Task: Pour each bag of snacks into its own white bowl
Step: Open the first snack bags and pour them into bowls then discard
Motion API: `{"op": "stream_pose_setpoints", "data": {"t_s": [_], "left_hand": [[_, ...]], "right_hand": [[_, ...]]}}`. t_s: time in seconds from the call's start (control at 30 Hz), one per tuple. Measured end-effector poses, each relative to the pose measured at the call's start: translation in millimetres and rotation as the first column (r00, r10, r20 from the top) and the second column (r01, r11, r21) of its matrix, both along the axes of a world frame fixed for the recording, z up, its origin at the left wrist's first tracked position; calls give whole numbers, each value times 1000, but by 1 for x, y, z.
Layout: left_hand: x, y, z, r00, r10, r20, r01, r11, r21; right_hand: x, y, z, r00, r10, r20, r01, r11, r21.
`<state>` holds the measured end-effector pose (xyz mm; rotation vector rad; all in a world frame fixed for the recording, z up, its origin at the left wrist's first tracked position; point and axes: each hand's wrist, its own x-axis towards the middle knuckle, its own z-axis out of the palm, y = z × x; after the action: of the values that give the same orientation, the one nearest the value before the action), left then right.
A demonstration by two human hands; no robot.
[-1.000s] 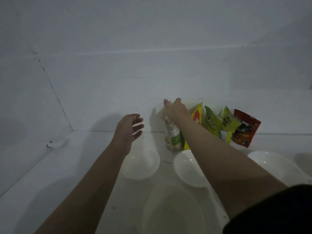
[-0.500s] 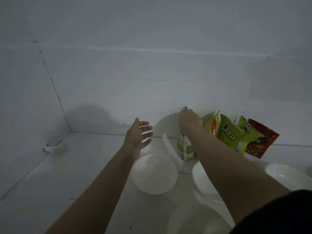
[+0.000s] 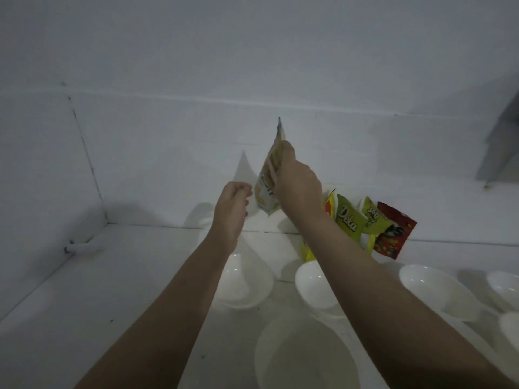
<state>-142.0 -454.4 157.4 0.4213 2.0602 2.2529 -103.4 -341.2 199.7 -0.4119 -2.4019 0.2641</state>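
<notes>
Right hand (image 3: pixel 297 183): raised above the worktop, fingers curled round the right edge of a white and yellow snack bag (image 3: pixel 268 186), gripping it.
Held bag: lifted clear of the worktop, upright with a slight tilt, top corner pointing up against the back wall (image 3: pixel 252 51); print too blurred to read.
Left hand (image 3: pixel 231 209): raised just left of the held bag, fingers loosely curled, close to the bag's lower left edge; contact cannot be told, nothing seen in its grip.
Other bags: standing in a row at the far right against the back wall, partly hidden behind the right forearm; yellow and red bag (image 3: pixel 329 204), green bag (image 3: pixel 348 220) printed "Deka", second green bag (image 3: pixel 375 217), red bag (image 3: pixel 393 231) furthest right.
Bowls: white, on the worktop (image 3: pixel 84 304); left bowl (image 3: pixel 250 282) under the left forearm, middle bowl (image 3: pixel 311 284) beside the right forearm, near bowl (image 3: pixel 303 357) at the lower edge, right bowl (image 3: pixel 432 287), two more cut off at the right edge (image 3: pixel 505 284).
Bowl contents: nothing visible inside them.
Far left: small white fitting (image 3: pixel 81 247) at the foot of the side wall.
</notes>
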Motion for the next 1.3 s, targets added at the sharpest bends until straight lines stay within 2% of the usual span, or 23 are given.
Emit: {"op": "stream_pose_setpoints", "data": {"t_s": [0.1,0.27,0.4,0.6,0.7,0.8,0.9,0.97,1.13,1.2,1.3], "left_hand": [[20,-11,15,988,86,-131,-93,994,-51],[50,-53,17,919,238,-315,-276,958,-81],[71,-101,-1,883,348,-316,-422,882,-208],[82,-160,-40,861,371,-349,-474,835,-281],[80,-180,-57,911,325,-254,-396,864,-312],[71,-198,-66,964,239,-113,-263,912,-316],[55,-214,-73,994,103,-35,-109,932,-344],[42,-222,-78,999,43,-10,-44,928,-370],[18,-233,-70,998,-53,17,56,924,-378],[14,-234,-65,992,-113,56,126,915,-384],[11,-233,-64,969,-239,64,245,889,-388]], "right_hand": [[23,-25,14,977,203,-69,-208,975,-82],[46,-66,5,859,475,-191,-512,805,-299],[59,-105,-13,790,591,-163,-595,676,-435],[65,-157,-50,712,695,-102,-590,513,-623],[64,-177,-68,703,708,-65,-553,486,-677],[64,-194,-83,733,681,-10,-497,525,-690],[59,-206,-96,740,671,45,-447,540,-714],[55,-212,-101,755,654,43,-404,517,-755],[46,-218,-100,792,611,4,-292,384,-876],[44,-219,-102,824,566,12,-249,380,-891],[42,-222,-108,887,457,75,-151,439,-886]]}}
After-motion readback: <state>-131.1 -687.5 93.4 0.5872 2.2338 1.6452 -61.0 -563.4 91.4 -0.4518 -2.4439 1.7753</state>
